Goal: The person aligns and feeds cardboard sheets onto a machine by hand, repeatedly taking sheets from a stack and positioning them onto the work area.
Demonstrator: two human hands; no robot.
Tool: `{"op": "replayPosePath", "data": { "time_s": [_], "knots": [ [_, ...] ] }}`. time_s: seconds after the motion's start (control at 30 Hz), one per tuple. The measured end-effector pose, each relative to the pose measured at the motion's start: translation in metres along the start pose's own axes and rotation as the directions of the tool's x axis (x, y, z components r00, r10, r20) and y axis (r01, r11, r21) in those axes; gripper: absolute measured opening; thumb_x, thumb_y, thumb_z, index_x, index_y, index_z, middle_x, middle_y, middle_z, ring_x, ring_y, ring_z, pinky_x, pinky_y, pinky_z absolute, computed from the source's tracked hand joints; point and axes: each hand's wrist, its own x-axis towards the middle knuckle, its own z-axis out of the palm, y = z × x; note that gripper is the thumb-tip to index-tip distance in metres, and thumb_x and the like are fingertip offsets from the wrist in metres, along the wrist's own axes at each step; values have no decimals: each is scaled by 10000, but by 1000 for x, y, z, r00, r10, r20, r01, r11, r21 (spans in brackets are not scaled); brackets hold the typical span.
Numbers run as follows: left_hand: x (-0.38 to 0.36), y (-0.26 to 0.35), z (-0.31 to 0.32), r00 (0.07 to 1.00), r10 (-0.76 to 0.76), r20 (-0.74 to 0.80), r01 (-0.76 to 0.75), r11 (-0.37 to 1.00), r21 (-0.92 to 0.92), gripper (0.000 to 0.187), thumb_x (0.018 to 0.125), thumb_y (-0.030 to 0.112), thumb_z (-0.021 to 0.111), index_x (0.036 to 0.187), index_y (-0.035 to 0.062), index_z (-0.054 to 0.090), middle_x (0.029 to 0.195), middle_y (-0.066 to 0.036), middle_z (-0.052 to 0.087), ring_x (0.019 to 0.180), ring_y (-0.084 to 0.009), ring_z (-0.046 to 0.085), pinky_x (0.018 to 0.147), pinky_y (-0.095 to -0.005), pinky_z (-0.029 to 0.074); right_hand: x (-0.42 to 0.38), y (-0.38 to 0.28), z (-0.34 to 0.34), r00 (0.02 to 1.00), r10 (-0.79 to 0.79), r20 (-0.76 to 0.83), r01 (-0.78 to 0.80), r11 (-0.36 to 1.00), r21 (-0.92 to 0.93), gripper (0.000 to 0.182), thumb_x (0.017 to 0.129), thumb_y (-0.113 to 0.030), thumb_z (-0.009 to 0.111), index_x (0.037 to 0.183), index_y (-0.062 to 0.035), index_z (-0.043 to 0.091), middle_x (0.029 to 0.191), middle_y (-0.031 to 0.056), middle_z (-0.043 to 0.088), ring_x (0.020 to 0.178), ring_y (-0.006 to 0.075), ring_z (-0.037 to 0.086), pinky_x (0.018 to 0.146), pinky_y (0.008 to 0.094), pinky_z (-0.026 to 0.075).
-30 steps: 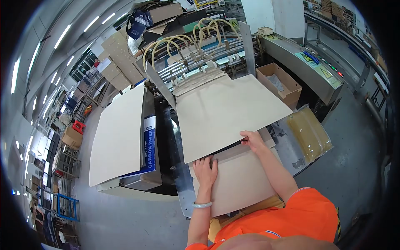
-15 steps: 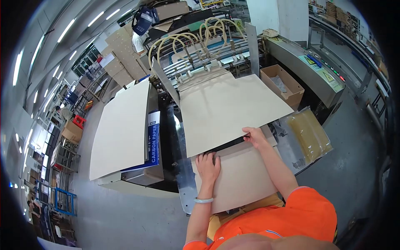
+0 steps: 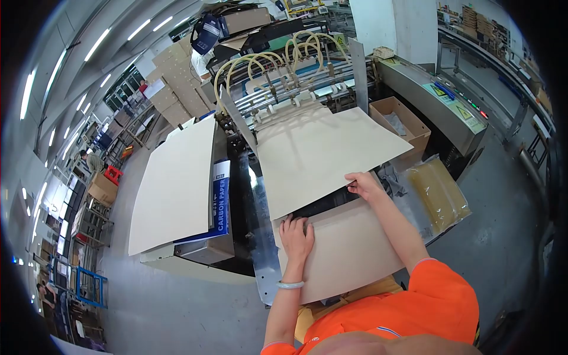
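A large beige cardboard sheet (image 3: pixel 331 157) lies on the feed bed of a machine, its far end by the rollers. My right hand (image 3: pixel 363 185) pinches the near edge of this sheet between thumb and fingers. Closer to my body is a second beige cardboard sheet (image 3: pixel 349 254). My left hand (image 3: pixel 297 239) rests on that nearer sheet with its fingers apart, fingertips at the far left edge. A dark gap shows between the two sheets.
Suction hoses and rollers (image 3: pixel 284 77) cross the machine ahead. More cardboard (image 3: pixel 174 183) lies at left over a blue carbon paper box (image 3: pixel 220 204). To the right are an open carton (image 3: pixel 408 133) and a plastic-wrapped yellowish block (image 3: pixel 441 192). A control panel (image 3: pixel 449 97) stands beyond.
The upper cardboard sheet has slid slightly forward toward the rollers, and the dark gap in front of it has widened. My right hand has moved a little forward; my left hand is nearly still.
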Motion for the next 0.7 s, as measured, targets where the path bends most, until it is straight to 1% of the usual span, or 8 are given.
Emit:
{"op": "replayPosePath", "data": {
  "time_s": [0.33,0.47,0.7],
  "knots": [
    [0,2,-1,1000,4,2,-4,1000,-5,162,771,166,580,886,69,642,933,-62,647,1102,-270,513,1012,-389,310,13,-3,1,998,17,-53,-18,1000,-20,175,781,-65,616,914,43,579,766,116,601,623,170,557,534,250,465],
    [0,4,-4,1000,3,11,-3,999,-33,177,761,152,577,895,52,636,941,-71,643,1099,-275,509,1015,-402,308,22,-7,2,997,30,-75,-32,999,-25,183,782,-67,617,922,43,576,773,119,601,631,175,558,542,254,467],
    [1,4,-3,1000,-3,9,3,999,-39,167,758,141,581,889,53,636,940,-67,643,1102,-272,509,1014,-401,309,35,-12,3,991,47,-123,-52,998,-39,196,784,-72,618,936,42,571,786,124,602,646,182,561,557,262,471]
  ]
}}
